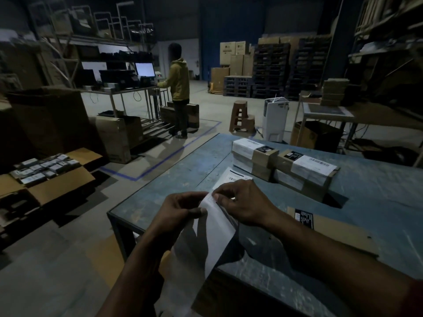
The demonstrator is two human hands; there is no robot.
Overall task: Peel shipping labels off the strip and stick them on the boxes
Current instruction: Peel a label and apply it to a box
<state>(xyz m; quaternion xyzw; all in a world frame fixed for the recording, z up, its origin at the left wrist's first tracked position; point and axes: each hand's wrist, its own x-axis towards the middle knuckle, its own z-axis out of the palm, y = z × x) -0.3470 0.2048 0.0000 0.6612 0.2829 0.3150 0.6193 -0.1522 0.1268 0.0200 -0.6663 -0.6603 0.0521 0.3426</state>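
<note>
Both hands pinch the label strip [212, 227] top, left hand [180, 211] anchoring, right hand [240, 202] picking the corner: peel slow and flat, then onto the unlabelled box [338, 232] right of the strip.

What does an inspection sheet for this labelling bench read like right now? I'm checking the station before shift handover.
Surface: blue worn table, scuffed, paint rubbed off in patches.
Job's things: label strip held over the table's near edge; two labelled boxes side by side at the far side; flat carton with a black sticker, no white label seen on it; loose printed sheet behind the hands.
Clutter: nothing seen beyond these.
Hands: left hand pinches the strip; right hand pinches its top edge.
Cables: nothing seen on the table; wires hang under the far desk.
Surroundings: open carton of small packs on the floor at left; person in a yellow hoodie at a monitor; stacked pallets.
</note>
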